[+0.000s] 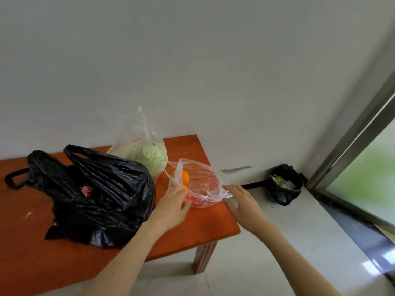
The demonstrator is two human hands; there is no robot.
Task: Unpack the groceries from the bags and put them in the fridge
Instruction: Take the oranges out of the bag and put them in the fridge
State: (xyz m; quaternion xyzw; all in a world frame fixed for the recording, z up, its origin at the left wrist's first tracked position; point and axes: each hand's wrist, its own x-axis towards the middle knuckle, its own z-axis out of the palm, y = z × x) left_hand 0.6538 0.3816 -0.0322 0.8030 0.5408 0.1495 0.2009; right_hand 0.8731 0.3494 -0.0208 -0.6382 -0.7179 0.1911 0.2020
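**Desk:** What goes under this one?

**Photographer:** A person's two bare hands work at a clear plastic bag (198, 184) near the 3 o'clock edge of an orange-brown wooden table (188, 227). The left hand (171, 208) meets the bag's near side with fingers loosely curled, by an orange (185, 175) showing through the film. The right hand (243, 207) is spread flat, fingertips on the bag's rim at 3 o'clock.

**Desk:** Gripping or just touching?

**Photographer:** Neither is visibly clamped. My reading is that the hands sit on opposite sides to hold the mouth wide so the fruit can come out (a second orange may sit behind the left fingers, but I cannot tell).

**Desk:** And the rest of the shopping?

**Photographer:** A large black bag (100, 195) slumps at 9 o'clock from the clear one, handles up, something red showing at its opening. Behind, at 11 o'clock, a second clear bag holds a cabbage (151, 155). All three stand close together, likely set down as carried in. Nothing looks unpacked yet.

**Desk:** The room?

**Photographer:** Plain grey wall (192, 60), pale floor (288, 242). A small bin (284, 184) lined in black sits on the floor at 3 o'clock, well apart from the table, scraps inside. A metal-framed sliding door (363, 167) runs along the right. No fridge in view.
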